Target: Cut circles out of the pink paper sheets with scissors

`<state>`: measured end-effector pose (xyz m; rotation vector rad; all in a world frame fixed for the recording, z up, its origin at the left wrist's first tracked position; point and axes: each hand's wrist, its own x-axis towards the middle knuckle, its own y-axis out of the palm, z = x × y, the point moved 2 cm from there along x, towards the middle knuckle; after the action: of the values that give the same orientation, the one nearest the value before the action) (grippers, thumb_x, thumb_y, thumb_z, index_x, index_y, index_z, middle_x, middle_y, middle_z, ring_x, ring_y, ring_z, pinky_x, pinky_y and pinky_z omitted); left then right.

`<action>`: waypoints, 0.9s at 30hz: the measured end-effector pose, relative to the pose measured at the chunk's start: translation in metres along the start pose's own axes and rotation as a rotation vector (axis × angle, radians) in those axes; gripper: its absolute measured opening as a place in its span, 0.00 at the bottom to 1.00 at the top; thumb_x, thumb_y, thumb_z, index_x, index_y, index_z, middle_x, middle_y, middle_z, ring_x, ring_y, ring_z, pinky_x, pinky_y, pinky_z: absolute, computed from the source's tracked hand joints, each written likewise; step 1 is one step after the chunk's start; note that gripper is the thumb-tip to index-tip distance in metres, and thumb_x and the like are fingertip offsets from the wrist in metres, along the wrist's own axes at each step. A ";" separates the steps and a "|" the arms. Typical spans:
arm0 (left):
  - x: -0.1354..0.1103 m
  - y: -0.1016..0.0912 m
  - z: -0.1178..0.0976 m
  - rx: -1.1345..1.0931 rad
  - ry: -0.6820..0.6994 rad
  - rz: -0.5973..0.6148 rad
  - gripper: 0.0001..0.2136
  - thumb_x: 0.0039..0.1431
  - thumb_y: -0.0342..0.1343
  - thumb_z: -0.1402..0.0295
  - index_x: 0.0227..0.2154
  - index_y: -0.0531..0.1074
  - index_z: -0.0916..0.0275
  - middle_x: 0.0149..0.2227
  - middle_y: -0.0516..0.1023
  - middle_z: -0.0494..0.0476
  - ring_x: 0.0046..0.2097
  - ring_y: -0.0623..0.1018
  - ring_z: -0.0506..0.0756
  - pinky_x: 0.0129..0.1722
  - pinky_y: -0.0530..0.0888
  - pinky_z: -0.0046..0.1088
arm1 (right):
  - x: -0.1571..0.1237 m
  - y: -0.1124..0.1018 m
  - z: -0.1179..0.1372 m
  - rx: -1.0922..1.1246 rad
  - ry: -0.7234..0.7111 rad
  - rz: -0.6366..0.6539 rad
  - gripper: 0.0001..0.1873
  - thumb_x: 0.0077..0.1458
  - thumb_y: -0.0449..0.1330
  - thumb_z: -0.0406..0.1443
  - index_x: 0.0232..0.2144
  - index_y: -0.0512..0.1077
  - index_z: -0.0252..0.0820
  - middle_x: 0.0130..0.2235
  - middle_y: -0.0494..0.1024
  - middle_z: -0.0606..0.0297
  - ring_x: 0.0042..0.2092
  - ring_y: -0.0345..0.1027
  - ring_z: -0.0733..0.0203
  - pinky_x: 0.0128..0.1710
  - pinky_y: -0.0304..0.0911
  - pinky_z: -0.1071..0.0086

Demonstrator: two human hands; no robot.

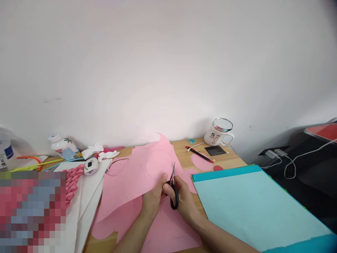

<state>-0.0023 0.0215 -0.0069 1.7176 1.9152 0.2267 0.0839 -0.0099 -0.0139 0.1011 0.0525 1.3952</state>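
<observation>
Head view: both forearms reach in from the near side, wrists close together. The left hand (152,199) pinches a smooth, curling pink sheet (131,179); the right hand (185,198) grips black-handled scissors (174,201), slim metal blades pointing away at the sheet's right side. Right of the sheet lie flat pale-blue paper (244,207) and, farther back, a glossy cylindrical mug (218,135).

I observed a plain white wall (137,66) ahead, marked by a faint scuff (53,100) on the left. Illumination was soft, brightest around mid-wall, dimmer toward the edges. A wooden table (233,156) stood along the wall; dark surfaces (302,196) lay to its right.
</observation>
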 end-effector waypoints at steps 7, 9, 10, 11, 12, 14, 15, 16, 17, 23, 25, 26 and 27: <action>0.002 -0.002 -0.004 0.132 0.196 0.160 0.11 0.39 0.66 0.70 0.13 0.68 0.62 0.15 0.65 0.48 0.24 0.70 0.51 0.23 0.69 0.25 | 0.003 -0.004 0.009 0.154 0.015 0.065 0.18 0.45 0.65 0.43 0.28 0.59 0.44 0.25 0.69 0.71 0.27 0.61 0.63 0.29 0.57 0.70; 0.002 -0.002 -0.004 0.119 0.186 0.169 0.10 0.39 0.66 0.69 0.15 0.68 0.62 0.16 0.65 0.48 0.23 0.68 0.50 0.21 0.68 0.25 | 0.002 -0.003 0.012 0.145 0.020 0.068 0.18 0.46 0.65 0.44 0.29 0.60 0.44 0.25 0.69 0.71 0.27 0.62 0.63 0.29 0.58 0.70; 0.002 -0.002 -0.003 0.111 0.179 0.177 0.10 0.40 0.66 0.68 0.16 0.68 0.62 0.17 0.65 0.48 0.22 0.67 0.49 0.20 0.68 0.24 | 0.001 -0.002 0.013 0.133 0.024 0.062 0.18 0.46 0.65 0.44 0.29 0.60 0.44 0.24 0.70 0.71 0.27 0.62 0.62 0.29 0.58 0.69; 0.002 -0.001 -0.003 0.105 0.172 0.183 0.11 0.40 0.66 0.68 0.16 0.68 0.63 0.17 0.65 0.47 0.21 0.66 0.48 0.19 0.67 0.24 | 0.000 -0.002 0.015 0.121 0.029 0.055 0.18 0.46 0.64 0.44 0.29 0.60 0.43 0.24 0.70 0.71 0.27 0.63 0.62 0.28 0.58 0.69; 0.001 -0.001 -0.003 0.104 0.165 0.187 0.12 0.40 0.66 0.67 0.16 0.67 0.63 0.17 0.64 0.46 0.20 0.65 0.48 0.19 0.65 0.23 | -0.001 -0.001 0.016 0.109 0.031 0.049 0.18 0.47 0.64 0.45 0.30 0.60 0.43 0.23 0.69 0.71 0.26 0.63 0.61 0.28 0.58 0.69; 0.000 0.000 -0.003 0.110 0.152 0.182 0.13 0.39 0.66 0.66 0.15 0.66 0.63 0.16 0.62 0.45 0.19 0.63 0.46 0.17 0.64 0.22 | -0.002 -0.001 0.019 0.093 0.032 0.051 0.18 0.47 0.63 0.46 0.29 0.60 0.43 0.22 0.69 0.71 0.26 0.63 0.61 0.27 0.57 0.69; 0.000 0.001 -0.003 0.109 0.144 0.175 0.14 0.38 0.67 0.66 0.14 0.65 0.64 0.15 0.62 0.45 0.19 0.63 0.46 0.17 0.64 0.22 | -0.002 0.000 0.020 0.089 0.030 0.055 0.18 0.48 0.63 0.46 0.29 0.60 0.43 0.21 0.69 0.71 0.26 0.63 0.61 0.27 0.57 0.69; 0.000 0.001 -0.003 0.103 0.134 0.166 0.14 0.38 0.67 0.66 0.14 0.65 0.64 0.15 0.62 0.45 0.19 0.63 0.46 0.17 0.63 0.22 | -0.002 0.000 0.021 0.089 0.029 0.058 0.18 0.48 0.62 0.47 0.28 0.60 0.43 0.21 0.70 0.71 0.26 0.63 0.61 0.27 0.57 0.69; 0.000 0.001 -0.003 0.093 0.124 0.162 0.14 0.37 0.67 0.66 0.15 0.66 0.64 0.15 0.63 0.45 0.19 0.63 0.46 0.17 0.63 0.22 | -0.002 0.000 0.021 0.091 0.027 0.059 0.18 0.48 0.62 0.47 0.28 0.61 0.43 0.21 0.70 0.71 0.26 0.63 0.62 0.27 0.57 0.69; 0.002 0.001 -0.002 0.080 0.097 0.244 0.17 0.41 0.66 0.65 0.12 0.62 0.63 0.13 0.60 0.44 0.17 0.61 0.45 0.16 0.60 0.21 | -0.001 0.000 0.019 0.106 0.017 0.066 0.18 0.48 0.62 0.48 0.26 0.60 0.43 0.20 0.69 0.72 0.25 0.62 0.64 0.25 0.55 0.71; 0.002 0.001 -0.002 0.089 0.081 0.250 0.18 0.41 0.66 0.63 0.11 0.62 0.64 0.12 0.60 0.44 0.17 0.61 0.45 0.15 0.60 0.21 | -0.001 0.001 0.019 0.121 0.015 0.070 0.18 0.48 0.62 0.48 0.25 0.60 0.43 0.20 0.68 0.72 0.24 0.62 0.64 0.25 0.55 0.71; 0.001 0.000 -0.001 0.093 0.065 0.248 0.18 0.40 0.66 0.62 0.11 0.62 0.64 0.12 0.61 0.45 0.17 0.61 0.45 0.15 0.60 0.21 | -0.001 0.001 0.018 0.130 0.015 0.070 0.18 0.48 0.62 0.48 0.25 0.60 0.43 0.21 0.68 0.72 0.24 0.62 0.64 0.25 0.55 0.71; 0.001 0.000 -0.001 0.096 0.044 0.245 0.18 0.40 0.66 0.62 0.12 0.63 0.64 0.13 0.61 0.45 0.16 0.62 0.45 0.15 0.60 0.22 | -0.001 0.001 0.018 0.138 0.018 0.071 0.18 0.48 0.62 0.48 0.25 0.60 0.43 0.21 0.68 0.72 0.24 0.62 0.64 0.25 0.55 0.71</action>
<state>-0.0025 0.0229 -0.0063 2.0279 1.7682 0.2695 0.0842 -0.0112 0.0044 0.2074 0.1617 1.4625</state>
